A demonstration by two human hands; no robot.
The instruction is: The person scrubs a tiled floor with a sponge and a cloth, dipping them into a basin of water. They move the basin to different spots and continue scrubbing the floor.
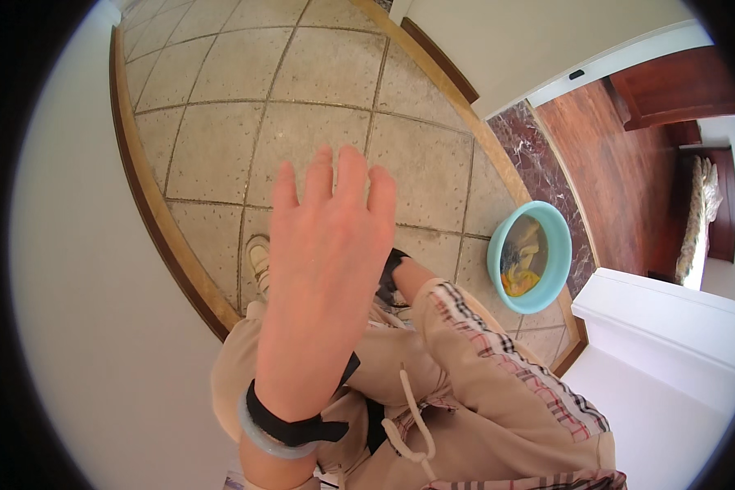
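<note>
My left hand (pixel 334 251) is raised in front of me, back upward, with its fingers apart and pointing away. Nothing shows in it, though the palm is turned from view. A black strap (pixel 282 416) and a pale translucent bangle (pixel 263 438) circle its wrist. Behind it, a black band (pixel 393 269) marks my right wrist, below a beige sleeve (pixel 465 361) with plaid trim. The left hand covers my right hand, so its fingers are hidden. To the right, a light blue plastic basin (pixel 559 263) stands on the floor. Wet cloths (pixel 523 263), partly yellow, lie in water inside.
Beige floor tiles (pixel 318 67) stretch ahead, beside a white wall (pixel 92 294) with brown skirting on the left. A dark marble threshold (pixel 536 150) leads right to a reddish wood floor (pixel 606 184). A white ledge (pixel 655 306) juts out near the basin. My shoe (pixel 258 260) is below.
</note>
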